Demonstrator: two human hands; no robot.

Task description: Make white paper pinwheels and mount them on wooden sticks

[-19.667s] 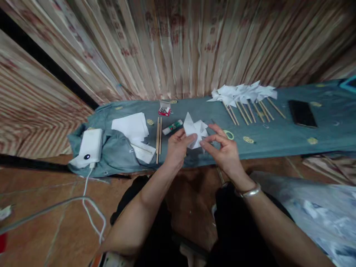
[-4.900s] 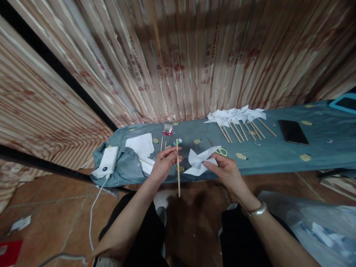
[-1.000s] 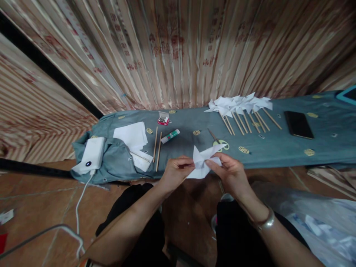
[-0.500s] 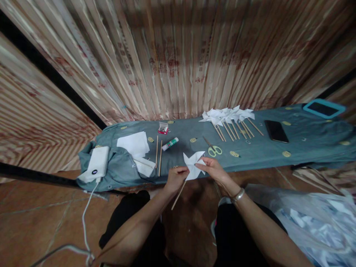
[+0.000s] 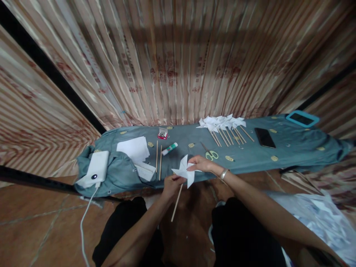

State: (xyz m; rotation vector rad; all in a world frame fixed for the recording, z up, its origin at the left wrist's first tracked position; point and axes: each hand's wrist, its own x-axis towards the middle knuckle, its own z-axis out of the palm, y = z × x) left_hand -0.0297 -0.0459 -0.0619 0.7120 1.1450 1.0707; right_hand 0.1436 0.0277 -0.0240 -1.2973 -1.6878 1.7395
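A white paper pinwheel (image 5: 182, 171) on a thin wooden stick is held up at the front edge of the cloth-covered table. My left hand (image 5: 170, 186) is closed, pinching the stick right below the paper blades, and the stick's lower end sticks out downward. From the right, my right hand (image 5: 204, 164) has its fingertips closed on the pinwheel near its centre and covers part of the right blade. Beyond that hand lie green-handled scissors (image 5: 210, 154). A glue stick (image 5: 170, 148) and two loose wooden sticks (image 5: 160, 163) rest to the left.
Several finished pinwheels (image 5: 222, 124) lie in a row at the back. White paper sheets (image 5: 134, 147), a small red box of pins (image 5: 162, 134) and a cabled power bank (image 5: 97, 167) are at left. A phone (image 5: 265, 137) and a blue-framed device (image 5: 302, 118) sit at right. A plastic bag (image 5: 319, 218) stands on the floor.
The pinwheel's blades have turned in my hands and its stick is steeper. My right hand has shifted left over the centre. The view has moved slightly.
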